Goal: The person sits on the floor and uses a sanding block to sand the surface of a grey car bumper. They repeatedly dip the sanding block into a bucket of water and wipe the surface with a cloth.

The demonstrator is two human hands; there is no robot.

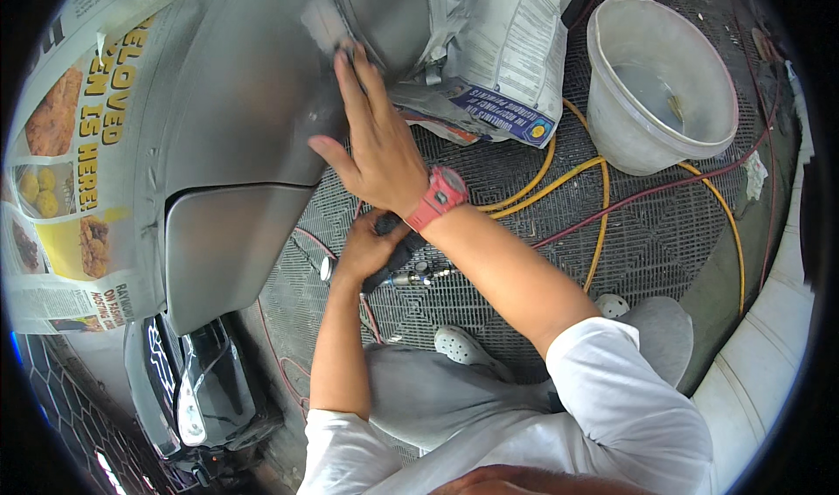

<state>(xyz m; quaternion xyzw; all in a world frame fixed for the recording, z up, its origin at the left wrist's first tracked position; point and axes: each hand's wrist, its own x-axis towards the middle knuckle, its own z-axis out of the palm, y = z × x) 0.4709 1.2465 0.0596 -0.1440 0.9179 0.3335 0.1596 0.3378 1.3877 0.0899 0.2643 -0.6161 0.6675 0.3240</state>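
My right hand (380, 150), with a red watch (440, 200) at its wrist, lies with fingers stretched on a grey car body panel (253, 102). Its fingertips touch the panel beside a pale, whitish patch (325, 25). Below it, partly under the right wrist, my left hand (365, 249) is closed round a black air tool (404, 252) with a metal fitting. Much of the tool is hidden by my hands. A lower grey panel section (232, 246) sits beyond a curved seam.
Newspaper (65, 172) covers the car at the left; more masking paper (516, 67) hangs at the right. A white bucket (612, 102) holding cloudy liquid stands on the black grid mat (481, 311). Yellow (603, 224) and red hoses (629, 202) cross the floor. A headlight (192, 399) shows lower left.
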